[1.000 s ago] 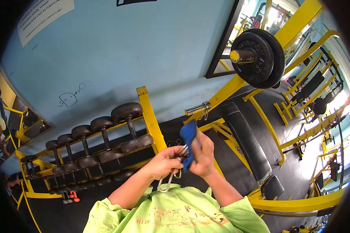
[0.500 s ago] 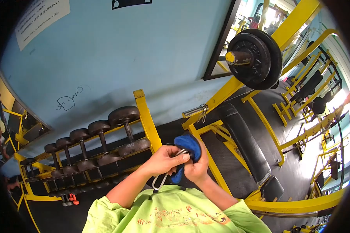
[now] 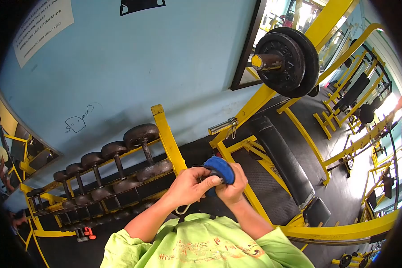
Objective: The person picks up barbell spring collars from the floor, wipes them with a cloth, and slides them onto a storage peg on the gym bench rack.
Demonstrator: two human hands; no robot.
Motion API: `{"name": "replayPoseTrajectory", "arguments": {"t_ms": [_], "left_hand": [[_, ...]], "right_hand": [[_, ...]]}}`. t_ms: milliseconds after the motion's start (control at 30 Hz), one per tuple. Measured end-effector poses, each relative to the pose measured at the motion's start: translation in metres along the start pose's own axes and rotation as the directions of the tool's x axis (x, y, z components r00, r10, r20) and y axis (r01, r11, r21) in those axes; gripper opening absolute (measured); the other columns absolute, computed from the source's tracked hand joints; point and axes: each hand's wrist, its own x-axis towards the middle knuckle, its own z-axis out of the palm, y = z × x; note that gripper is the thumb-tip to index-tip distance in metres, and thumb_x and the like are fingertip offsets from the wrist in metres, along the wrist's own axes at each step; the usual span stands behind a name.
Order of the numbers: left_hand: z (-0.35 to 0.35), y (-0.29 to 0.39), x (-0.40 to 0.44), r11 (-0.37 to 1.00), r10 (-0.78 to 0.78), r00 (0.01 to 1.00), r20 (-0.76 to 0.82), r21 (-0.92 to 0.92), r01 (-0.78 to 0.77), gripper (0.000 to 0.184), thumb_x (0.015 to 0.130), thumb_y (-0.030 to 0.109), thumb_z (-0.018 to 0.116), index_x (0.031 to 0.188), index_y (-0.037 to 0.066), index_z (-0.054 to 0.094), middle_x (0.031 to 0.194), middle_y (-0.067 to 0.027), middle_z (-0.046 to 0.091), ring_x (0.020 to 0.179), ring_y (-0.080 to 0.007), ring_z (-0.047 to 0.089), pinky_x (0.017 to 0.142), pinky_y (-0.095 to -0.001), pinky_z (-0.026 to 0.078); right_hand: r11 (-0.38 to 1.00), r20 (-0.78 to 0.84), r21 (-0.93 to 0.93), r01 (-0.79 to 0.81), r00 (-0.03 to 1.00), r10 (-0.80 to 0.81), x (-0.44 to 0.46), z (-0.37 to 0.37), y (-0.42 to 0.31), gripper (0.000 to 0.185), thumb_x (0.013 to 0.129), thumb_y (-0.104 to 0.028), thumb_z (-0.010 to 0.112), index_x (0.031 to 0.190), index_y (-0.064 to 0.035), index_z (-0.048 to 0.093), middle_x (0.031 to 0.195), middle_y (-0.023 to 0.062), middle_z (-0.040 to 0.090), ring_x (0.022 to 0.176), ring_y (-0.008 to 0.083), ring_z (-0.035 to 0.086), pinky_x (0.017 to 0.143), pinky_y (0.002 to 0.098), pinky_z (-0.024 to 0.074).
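Both hands meet in front of my green shirt [image 3: 205, 241], at the lower middle of the view. My right hand [image 3: 235, 186] is closed round a blue cloth [image 3: 219, 166], which is folded over a dark piece. With thumb and fingers pinched, my left hand [image 3: 190, 186] grips that piece from the other side. A pale bent metal loop [image 3: 183, 209] hangs below the left hand and seems to belong to the same object. The fingers and cloth hide most of it, so its kind cannot be told.
A yellow rack of black dumbbells [image 3: 143, 154] stands at the left along the blue wall [image 3: 120, 58]. To the right are a black padded bench [image 3: 286, 161] and weight plates [image 3: 281, 62] on a yellow frame. Small red dumbbells [image 3: 90, 233] lie on the floor.
The blue cloth has turned and now covers a dark part of the object. Less of the metal loop shows. Both hands have shifted slightly right, and the view has moved a little.
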Motion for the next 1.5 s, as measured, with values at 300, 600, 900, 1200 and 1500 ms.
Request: {"name": "replayPoseTrajectory", "arguments": {"t_ms": [300, 600, 900, 1200, 1500], "left_hand": [[-0.004, -0.039, 0.014, 0.892, 0.138, 0.957, -0.255, -0.387, -0.231, 0.044, 0.063, 0.016, 0.086, 0.099, 0.002, 0.065, 0.084, 0.0009, 0.060, 0.064, -0.0017, 0.050, 0.054, -0.0175, 0.040], [-0.023, -0.037, 0.037, 0.895, 0.424, 0.870, -0.253, -0.030, -0.445, 0.026, 0.094, 0.015, 0.051, 0.076, 0.000, 0.060, 0.077, -0.0039, 0.057, 0.072, -0.0112, 0.054, 0.063, -0.0247, 0.043], [-0.013, -0.008, 0.042, 0.923, 0.111, 0.897, -0.427, -0.289, -0.252, 0.047, 0.098, 0.036, 0.044, 0.066, 0.004, 0.057, 0.061, 0.0004, 0.055, 0.057, -0.0057, 0.046, 0.056, -0.0239, 0.039], [-0.016, -0.030, 0.044, 0.830, 0.128, 0.774, -0.620, -0.360, -0.426, 0.051, 0.096, 0.040, 0.046, 0.055, 0.009, 0.046, 0.047, 0.0010, 0.044, 0.041, -0.0083, 0.041, 0.039, -0.0264, 0.032], [-0.022, -0.008, 0.045, 0.733, -0.012, 0.950, -0.313, -0.649, -0.204, 0.054, 0.093, 0.046, 0.047, 0.053, 0.012, 0.039, 0.043, -0.0016, 0.036, 0.034, -0.0136, 0.035, 0.037, -0.0269, 0.032]], "right_hand": [[0.637, 0.585, 0.147, -0.757, 0.586, 0.561, -0.015, -0.004, -0.011, 0.025, 0.083, -0.022, 0.062, 0.092, 0.0014, 0.062, 0.086, 0.0134, 0.065, 0.074, 0.0129, 0.060, 0.070, 0.0305, 0.0485], [0.964, 0.221, 0.096, -0.247, 0.950, 0.222, 0.013, -0.006, -0.022, 0.030, 0.067, -0.005, 0.065, 0.096, -0.0034, 0.060, 0.091, 0.0126, 0.062, 0.079, 0.0258, 0.062, 0.071, 0.0310, 0.0498], [0.963, -0.069, 0.154, -0.220, 0.970, 0.232, 0.017, -0.008, -0.022, 0.045, 0.068, -0.005, 0.064, 0.111, 0.0000, 0.051, 0.100, 0.0157, 0.059, 0.087, 0.0289, 0.060, 0.081, 0.0342, 0.0477], [0.598, 0.468, 0.462, -0.655, 0.753, 0.463, -0.033, -0.001, -0.009, 0.029, 0.073, -0.006, 0.058, 0.101, 0.0010, 0.058, 0.089, 0.0094, 0.063, 0.082, 0.0203, 0.061, 0.076, 0.0294, 0.0479], [0.370, 0.753, 0.505, -0.780, 0.607, 0.254, 0.015, -0.002, -0.015, 0.029, 0.074, -0.008, 0.054, 0.101, 0.0019, 0.057, 0.089, 0.0034, 0.061, 0.079, 0.0093, 0.056, 0.074, 0.0237, 0.0454]]}}
